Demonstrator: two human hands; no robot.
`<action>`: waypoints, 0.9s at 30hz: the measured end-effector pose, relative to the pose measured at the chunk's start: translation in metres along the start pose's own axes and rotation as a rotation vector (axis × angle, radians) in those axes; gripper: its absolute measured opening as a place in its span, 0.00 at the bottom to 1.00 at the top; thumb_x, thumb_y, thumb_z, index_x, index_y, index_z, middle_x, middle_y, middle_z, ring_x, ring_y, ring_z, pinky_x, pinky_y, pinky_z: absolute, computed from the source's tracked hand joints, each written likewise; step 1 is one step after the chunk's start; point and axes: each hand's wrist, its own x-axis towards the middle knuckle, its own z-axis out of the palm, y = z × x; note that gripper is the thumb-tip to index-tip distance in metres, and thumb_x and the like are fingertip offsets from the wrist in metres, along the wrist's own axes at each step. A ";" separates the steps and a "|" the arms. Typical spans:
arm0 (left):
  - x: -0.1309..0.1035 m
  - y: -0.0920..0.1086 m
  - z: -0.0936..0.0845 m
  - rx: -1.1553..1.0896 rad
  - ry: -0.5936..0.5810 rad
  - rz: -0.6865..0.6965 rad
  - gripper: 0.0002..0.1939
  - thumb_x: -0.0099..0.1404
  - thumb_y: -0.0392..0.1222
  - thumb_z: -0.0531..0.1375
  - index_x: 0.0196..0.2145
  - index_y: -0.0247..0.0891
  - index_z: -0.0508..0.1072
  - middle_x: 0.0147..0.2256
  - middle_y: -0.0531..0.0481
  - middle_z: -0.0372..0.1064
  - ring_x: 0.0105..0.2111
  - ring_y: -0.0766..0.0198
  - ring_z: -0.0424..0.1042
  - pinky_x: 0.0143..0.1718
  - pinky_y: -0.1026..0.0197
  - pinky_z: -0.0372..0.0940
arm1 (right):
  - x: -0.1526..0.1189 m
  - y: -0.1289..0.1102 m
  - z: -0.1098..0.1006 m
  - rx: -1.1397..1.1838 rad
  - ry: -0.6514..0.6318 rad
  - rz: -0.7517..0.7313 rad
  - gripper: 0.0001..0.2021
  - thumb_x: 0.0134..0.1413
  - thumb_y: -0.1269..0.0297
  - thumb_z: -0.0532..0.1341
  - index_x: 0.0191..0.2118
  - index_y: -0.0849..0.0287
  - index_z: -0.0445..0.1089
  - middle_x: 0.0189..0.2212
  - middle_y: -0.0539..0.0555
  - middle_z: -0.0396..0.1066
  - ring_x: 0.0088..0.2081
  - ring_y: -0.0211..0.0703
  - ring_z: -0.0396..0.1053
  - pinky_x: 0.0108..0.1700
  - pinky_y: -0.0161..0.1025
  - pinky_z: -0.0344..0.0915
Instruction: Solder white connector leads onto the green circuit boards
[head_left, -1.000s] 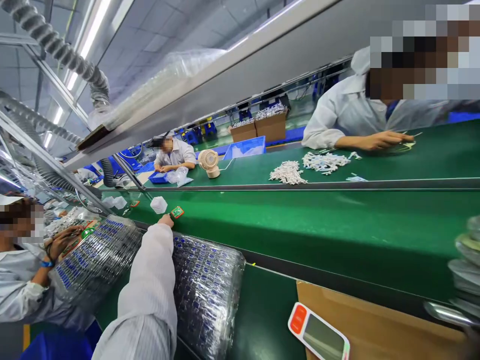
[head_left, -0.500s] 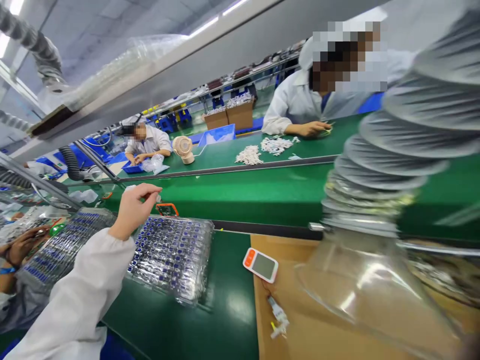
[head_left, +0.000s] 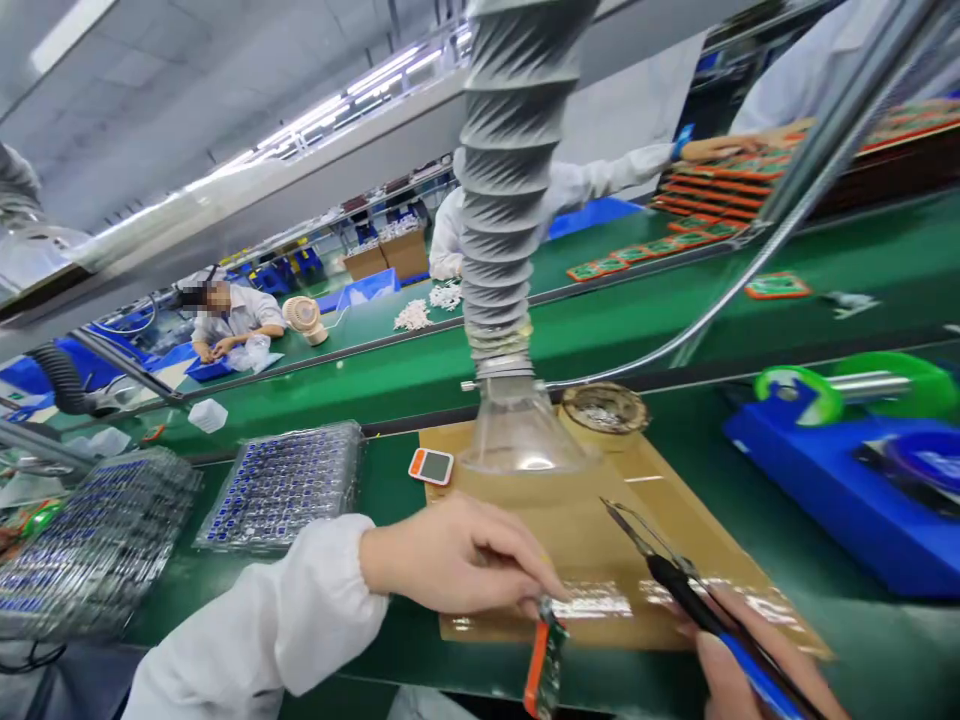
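Note:
My left hand (head_left: 465,560) is closed in a pinch above the front edge of the brown work mat (head_left: 525,520). From its fingertips hangs a small circuit board (head_left: 553,665) with an orange edge, tilted steeply. My right hand (head_left: 739,640) grips a soldering iron (head_left: 690,595) with a black and blue handle; a thin curved metal piece runs along its front. The iron's tip points up and left over the mat, apart from the board. A white and orange device with a grey screen (head_left: 433,466) lies at the mat's far left corner.
A clear fume hood (head_left: 517,430) on a grey ribbed hose hangs over the mat. Plastic trays of blue-marked parts (head_left: 285,485) lie left. Right stand a blue solder-reel holder (head_left: 817,490) and a round tin (head_left: 606,408). Co-workers sit beyond the green conveyor (head_left: 405,360).
The view has swung right. My left hand has come from beside the conveyor to the mat's front with the circuit board. My right hand with the soldering iron is now in view.

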 end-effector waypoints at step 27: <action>-0.018 -0.161 -0.053 1.050 0.588 -0.409 0.17 0.66 0.36 0.59 0.52 0.41 0.77 0.49 0.43 0.76 0.53 0.50 0.70 0.55 0.46 0.65 | 0.044 -0.028 0.036 -0.004 -0.500 0.039 0.21 0.66 0.46 0.56 0.57 0.49 0.71 0.55 0.53 0.77 0.54 0.54 0.76 0.56 0.49 0.74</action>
